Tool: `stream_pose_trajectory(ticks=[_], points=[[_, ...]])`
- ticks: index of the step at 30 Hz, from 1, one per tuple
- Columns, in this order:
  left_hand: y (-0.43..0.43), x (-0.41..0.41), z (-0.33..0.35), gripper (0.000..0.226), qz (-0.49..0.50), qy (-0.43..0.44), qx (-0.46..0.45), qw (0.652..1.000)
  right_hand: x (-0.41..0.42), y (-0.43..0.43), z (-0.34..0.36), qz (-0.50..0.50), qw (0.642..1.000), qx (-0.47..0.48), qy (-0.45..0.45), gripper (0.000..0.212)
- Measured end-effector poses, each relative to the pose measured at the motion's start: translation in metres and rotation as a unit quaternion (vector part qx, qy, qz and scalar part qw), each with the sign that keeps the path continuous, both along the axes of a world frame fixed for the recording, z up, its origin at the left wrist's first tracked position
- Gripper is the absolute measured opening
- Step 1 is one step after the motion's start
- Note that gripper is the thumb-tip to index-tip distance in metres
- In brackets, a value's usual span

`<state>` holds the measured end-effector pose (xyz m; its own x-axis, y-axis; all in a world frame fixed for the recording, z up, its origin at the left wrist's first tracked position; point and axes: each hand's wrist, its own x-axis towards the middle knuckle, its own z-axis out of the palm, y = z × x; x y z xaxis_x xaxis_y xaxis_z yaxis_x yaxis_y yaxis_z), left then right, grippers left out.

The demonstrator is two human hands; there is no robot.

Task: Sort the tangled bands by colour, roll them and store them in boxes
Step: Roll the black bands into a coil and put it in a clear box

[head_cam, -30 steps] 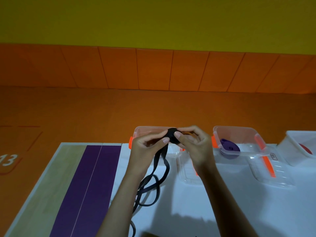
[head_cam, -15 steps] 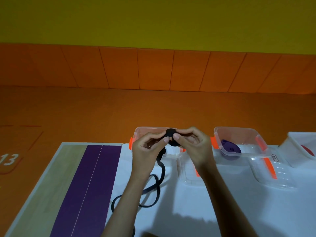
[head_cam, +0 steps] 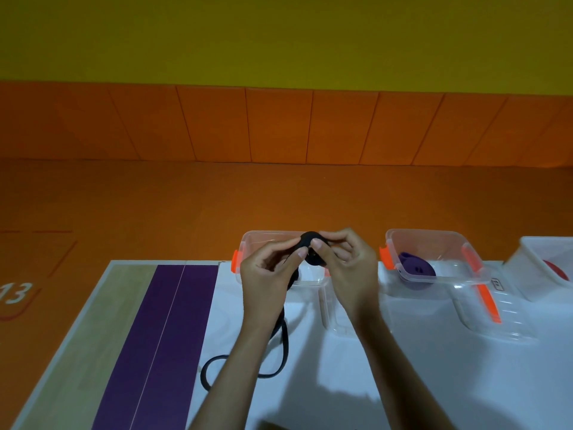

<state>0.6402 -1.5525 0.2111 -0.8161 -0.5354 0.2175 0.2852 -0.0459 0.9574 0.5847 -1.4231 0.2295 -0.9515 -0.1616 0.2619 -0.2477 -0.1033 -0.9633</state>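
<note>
Hands meet above the clear box [head_cam: 248,243]: left hand [head_cam: 266,274] and right hand [head_cam: 347,265] pinch the black band [head_cam: 311,240]. Its loose tail trails onto the white surface [head_cam: 341,383].

At frame centre the black band [head_cam: 311,241] is showing solid black, roll and trailing loops alike. The clear box [head_cam: 266,240] behind it and the second clear box [head_cam: 434,233] to its right are wearing orange latches [head_cam: 235,261]; a purple band [head_cam: 417,270] is lying inside the second. The white table [head_cam: 403,367] is carrying a purple stripe [head_cam: 161,336] at left.
</note>
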Motion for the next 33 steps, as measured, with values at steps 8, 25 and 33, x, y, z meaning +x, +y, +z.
stream_pose_trajectory(ticks=[8, 25, 33], points=[[-0.004, 0.001, 0.002, 0.023, -0.067, -0.032, 0.038, 0.996, 0.004, -0.001, -0.004, -0.016, 0.997, -0.067, -0.033, 0.014], [-0.015, 0.002, 0.008, 0.019, -0.019, 0.007, 0.002, 1.000, -0.006, 0.012, 0.005, 0.083, 0.995, -0.045, -0.046, 0.022], [-0.006, 0.004, 0.003, 0.024, -0.051, -0.030, 0.018, 0.998, -0.006, 0.012, 0.006, 0.006, 1.000, 0.013, 0.014, 0.025]])
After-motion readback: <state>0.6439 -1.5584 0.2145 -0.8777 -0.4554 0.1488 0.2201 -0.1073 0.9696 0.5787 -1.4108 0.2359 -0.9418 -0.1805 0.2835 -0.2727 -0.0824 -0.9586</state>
